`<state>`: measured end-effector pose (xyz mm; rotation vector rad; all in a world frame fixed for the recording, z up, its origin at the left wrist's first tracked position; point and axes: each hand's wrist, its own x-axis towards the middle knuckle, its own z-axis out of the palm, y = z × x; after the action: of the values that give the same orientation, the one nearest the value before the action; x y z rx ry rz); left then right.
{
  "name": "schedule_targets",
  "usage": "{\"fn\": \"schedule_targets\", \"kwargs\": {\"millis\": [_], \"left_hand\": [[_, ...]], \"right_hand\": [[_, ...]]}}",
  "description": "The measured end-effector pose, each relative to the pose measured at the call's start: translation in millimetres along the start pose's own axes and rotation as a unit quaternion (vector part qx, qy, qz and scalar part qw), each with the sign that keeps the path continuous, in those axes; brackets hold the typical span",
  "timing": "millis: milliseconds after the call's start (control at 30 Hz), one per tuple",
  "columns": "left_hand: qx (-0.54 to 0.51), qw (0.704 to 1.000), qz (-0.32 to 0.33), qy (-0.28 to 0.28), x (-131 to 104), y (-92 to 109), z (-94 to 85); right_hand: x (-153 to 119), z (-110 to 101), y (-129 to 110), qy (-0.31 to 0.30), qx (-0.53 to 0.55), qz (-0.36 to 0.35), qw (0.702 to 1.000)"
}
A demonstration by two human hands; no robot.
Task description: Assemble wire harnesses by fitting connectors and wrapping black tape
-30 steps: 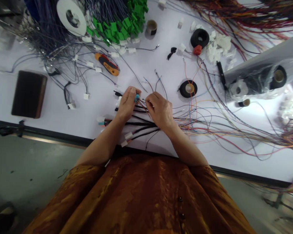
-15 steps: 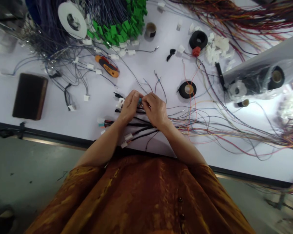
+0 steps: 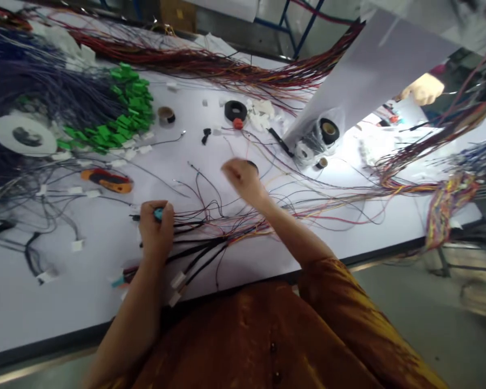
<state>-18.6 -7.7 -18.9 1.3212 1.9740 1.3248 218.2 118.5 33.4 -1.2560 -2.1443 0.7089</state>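
My left hand [image 3: 156,232] is closed round a small blue connector [image 3: 158,214], which shows between thumb and fingers. From that connector, thin wires [image 3: 186,217] run rightward over the table. My right hand [image 3: 245,181] is raised over the wires, apart from the left one, its fingers curled and smeared by motion. Whether anything is in it cannot be made out. Partly hidden behind it lies a roll of black tape [image 3: 252,167]. Below both hands, black-sleeved cables [image 3: 198,249] end in white connectors [image 3: 178,281] near the table's front edge.
An orange utility knife [image 3: 107,180] lies at the left, below a bundle with green connectors [image 3: 125,111]. Another black tape roll [image 3: 235,111] sits farther back. A slanted white post [image 3: 360,70] rises at the right, with a co-worker's hand [image 3: 425,89] beyond it.
My right hand has parted from the left and moved rightward toward the tape roll. My left hand keeps hold of the blue connector. The camera view has swung to the right.
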Motion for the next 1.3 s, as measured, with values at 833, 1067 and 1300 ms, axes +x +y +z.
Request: {"fn": "schedule_targets", "kwargs": {"millis": [833,1067,1300], "left_hand": [[0.126,0.983,0.117,-0.071,3,-7,15.3],[0.150,0.969,0.169,-0.102,18,-19,6.8],[-0.007,0.959,0.113,-0.259,-44,70,15.2]], "right_hand": [[-31,-77,106,0.161,0.039,0.129,0.978],[-185,-84,95,0.250,0.086,0.213,0.940],[-221,-57,14,0.067,0.051,0.007,0.996]]}}
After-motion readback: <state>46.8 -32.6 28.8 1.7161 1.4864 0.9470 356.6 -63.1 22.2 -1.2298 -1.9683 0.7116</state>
